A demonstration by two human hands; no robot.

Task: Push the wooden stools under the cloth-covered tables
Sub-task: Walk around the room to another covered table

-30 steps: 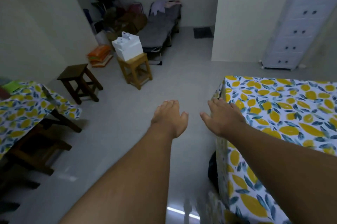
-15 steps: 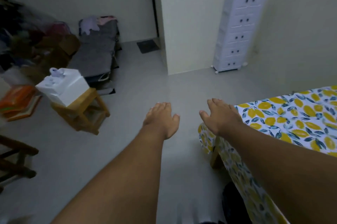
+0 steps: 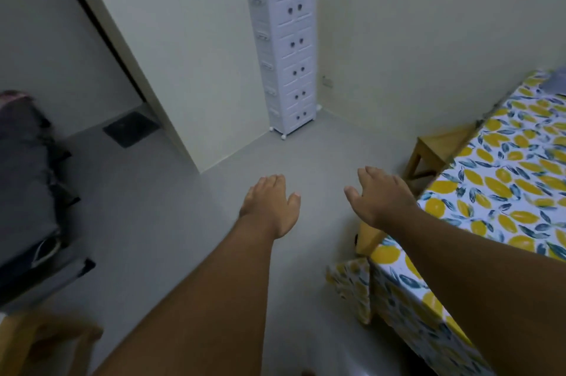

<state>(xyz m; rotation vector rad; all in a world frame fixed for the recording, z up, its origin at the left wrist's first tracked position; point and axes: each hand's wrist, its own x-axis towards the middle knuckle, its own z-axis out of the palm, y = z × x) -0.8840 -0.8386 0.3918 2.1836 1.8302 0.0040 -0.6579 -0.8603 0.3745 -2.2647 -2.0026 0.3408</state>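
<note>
Pale wooden stool [image 3: 441,147] juts beside the lemon-print cloth-covered surface [image 3: 505,192], not yet pushed under. Left hand [image 3: 271,207] and right hand [image 3: 382,198] hover empty, fingers released, likely readying a push.

We see a plain grey floor [image 3: 171,222] running to the far corner. On it, far and centre, stands a tall white drawer tower [image 3: 286,66] on small casters. At right stands the table with the lemon-print cloth [image 3: 505,192], a light wooden stool [image 3: 435,146] on the floor at its far edge. Far left lies a dark mat [image 3: 130,127]; at left, a grey folding bed [image 3: 24,189].
</note>
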